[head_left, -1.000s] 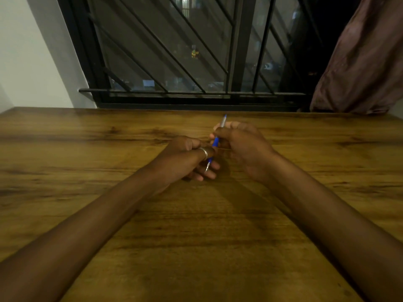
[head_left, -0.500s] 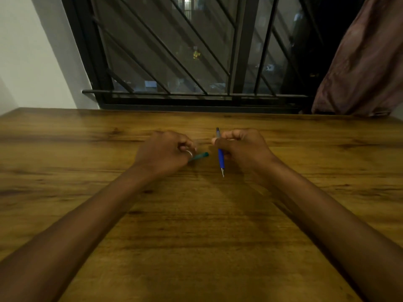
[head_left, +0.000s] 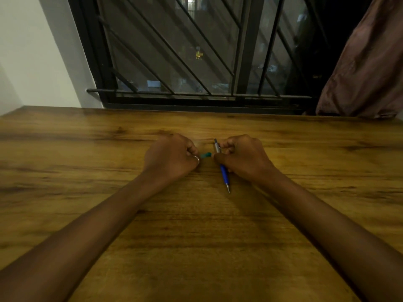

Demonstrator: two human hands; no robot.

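L hand (head_left: 172,155) curled, pinching a small teal plastic piece (head_left: 206,155); its end pokes out toward the R hand (head_left: 244,158). R hand's fingers wrap a slim blue-and-silver pen (head_left: 224,174), metal tip toward the camera, low over the brown wood-grain tabletop (head_left: 196,236). Piece & pen near, not touching, btwn the hands.

The brown wood-grain table (head_left: 87,166) carries the left hand (head_left: 171,158) and right hand (head_left: 245,159), resting near its middle.
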